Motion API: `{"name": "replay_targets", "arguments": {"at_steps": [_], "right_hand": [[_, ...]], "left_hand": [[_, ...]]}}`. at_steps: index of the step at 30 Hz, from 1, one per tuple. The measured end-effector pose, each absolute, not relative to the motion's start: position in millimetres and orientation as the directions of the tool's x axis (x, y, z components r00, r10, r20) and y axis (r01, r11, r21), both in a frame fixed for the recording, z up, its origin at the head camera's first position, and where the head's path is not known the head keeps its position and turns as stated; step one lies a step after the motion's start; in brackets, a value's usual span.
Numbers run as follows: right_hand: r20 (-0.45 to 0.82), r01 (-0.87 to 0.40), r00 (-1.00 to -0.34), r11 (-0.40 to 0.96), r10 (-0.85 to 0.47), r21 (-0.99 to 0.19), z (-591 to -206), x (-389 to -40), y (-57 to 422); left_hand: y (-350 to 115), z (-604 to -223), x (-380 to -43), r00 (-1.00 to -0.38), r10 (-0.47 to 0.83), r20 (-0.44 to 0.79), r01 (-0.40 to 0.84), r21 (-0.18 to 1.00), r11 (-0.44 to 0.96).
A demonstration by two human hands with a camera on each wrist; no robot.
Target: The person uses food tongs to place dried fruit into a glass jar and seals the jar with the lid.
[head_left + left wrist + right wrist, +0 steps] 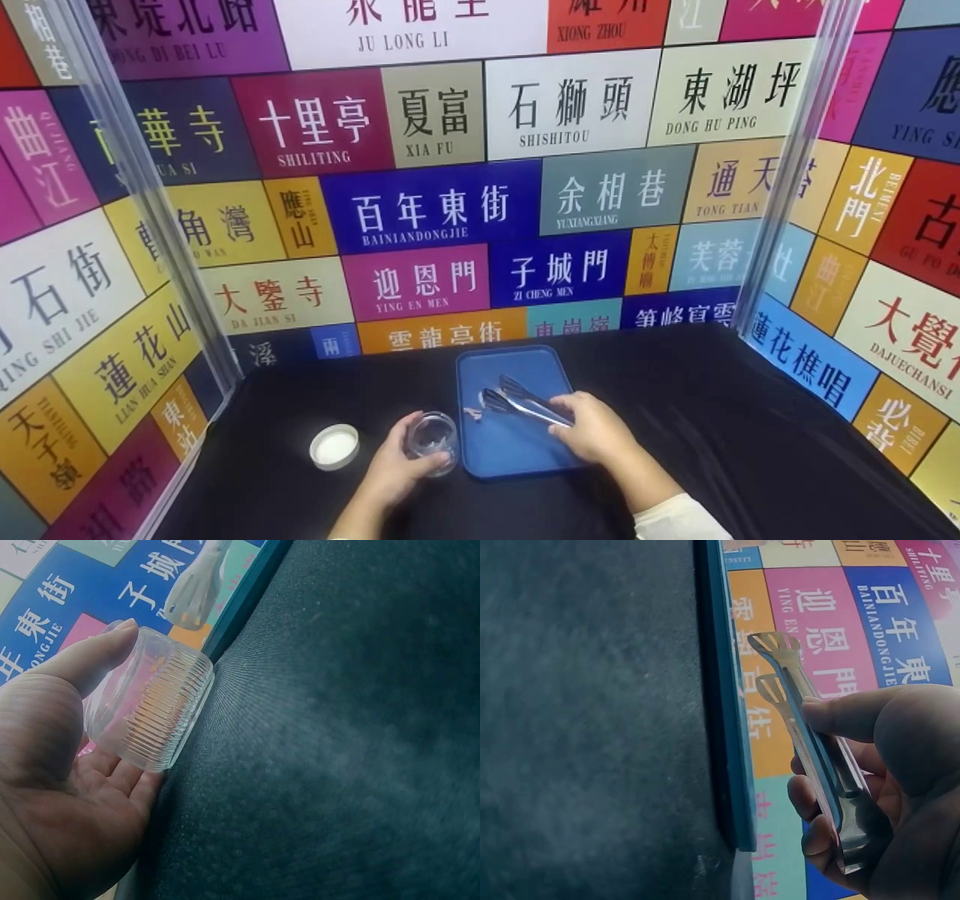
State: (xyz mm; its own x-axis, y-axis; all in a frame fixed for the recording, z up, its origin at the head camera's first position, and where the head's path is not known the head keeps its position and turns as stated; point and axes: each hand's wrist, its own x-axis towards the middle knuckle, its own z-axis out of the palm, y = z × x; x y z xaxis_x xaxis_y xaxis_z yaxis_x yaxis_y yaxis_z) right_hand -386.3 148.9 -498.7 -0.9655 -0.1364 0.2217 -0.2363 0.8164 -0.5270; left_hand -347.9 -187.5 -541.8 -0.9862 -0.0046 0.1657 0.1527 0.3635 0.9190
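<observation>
On a black-covered surface [292,499], in the head view, a blue tray [510,454] is set lengthwise, its far edge turned toward a wall of coloured name panels [427,210]. Over the tray, metal tongs [534,406] are held by the right hand [598,429], whose fingers are clamped on the handle end near the tray's right edge; the tips are pointed toward its left edge. Just beside these tips, near the left edge, a small pinkish piece [472,413] is seen; whether it is touched by them cannot be told. Outside the tray, toward its near left corner, a clear jar [433,433] is gripped by the left hand [396,459], with its mouth uncovered. Farther toward the surface's left edge, apart from the tray, a round white lid [334,448] is laid flat.

In the left wrist view, the jar is shown tilted, with a ribbed wall. It is clasped between the thumb, placed at the rim, and the other fingers, bent beneath; the tongs are partly seen beyond it.

In the right wrist view, the tongs are enclosed by the right hand: one arm is pressed by the thumb, the other is wrapped by curled fingers, and the slotted tips are parted slightly.
</observation>
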Motion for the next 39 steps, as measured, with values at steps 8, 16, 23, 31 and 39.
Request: {"name": "replay_targets", "arguments": {"at_steps": [8, 16, 23, 31, 39], "right_hand": [[0.198, -0.221, -0.971, 0.819, -0.134, -0.53, -504.6, -389.5, 149.8], [0.186, -0.218, -0.973, 0.825, -0.14, -0.522, -510.6, -391.1, 151.0], [0.181, -0.215, -0.974, 0.816, -0.138, -0.536, -512.5, -391.9, 150.8], [0.182, -0.216, -0.973, 0.823, -0.14, -0.525, -511.9, -390.2, 150.6], [0.187, -0.221, -0.972, 0.827, -0.144, -0.516, -510.8, -389.9, 150.8]], "left_hand": [[-187.8, -542.3, -348.9, -0.986, -0.002, 0.167, 0.155, 0.917, 0.369], [-187.9, -543.0, -349.1, -0.986, 0.0, 0.164, 0.153, 0.919, 0.362], [-188.4, -542.9, -349.7, -0.987, 0.0, 0.16, 0.149, 0.917, 0.369], [-187.9, -543.2, -349.1, -0.986, 0.0, 0.168, 0.156, 0.918, 0.364], [-187.9, -543.9, -349.0, -0.985, 0.001, 0.173, 0.162, 0.921, 0.355]]}}
